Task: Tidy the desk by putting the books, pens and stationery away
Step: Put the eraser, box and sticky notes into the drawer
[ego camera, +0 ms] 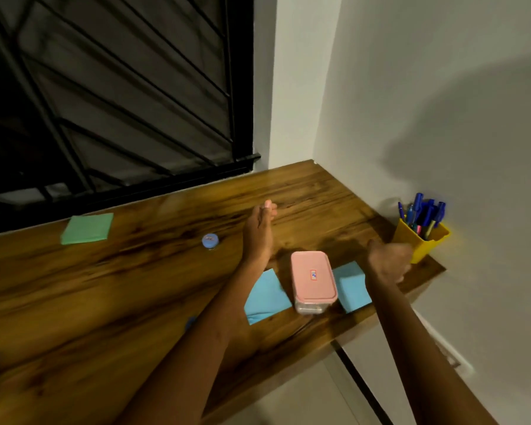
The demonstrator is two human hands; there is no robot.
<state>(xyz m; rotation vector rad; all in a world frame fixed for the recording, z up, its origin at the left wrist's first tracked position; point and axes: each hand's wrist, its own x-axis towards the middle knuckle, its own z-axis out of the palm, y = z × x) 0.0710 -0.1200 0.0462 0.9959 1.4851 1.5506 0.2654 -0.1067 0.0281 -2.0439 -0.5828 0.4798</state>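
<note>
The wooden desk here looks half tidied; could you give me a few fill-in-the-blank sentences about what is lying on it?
1. The clear box between the two light blue paper pads has a lid coloured ____.
2. The blue pens stand in a square plastic cup coloured ____.
3. The square paper pad near the window is ____.
4. The small round jar on the wooden desk has a ____ lid.

Missing words: pink; yellow; green; blue

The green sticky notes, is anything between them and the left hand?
Only the small blue round lid sits on the desk roughly between the left hand and the green sticky notes; otherwise bare wood.
</note>
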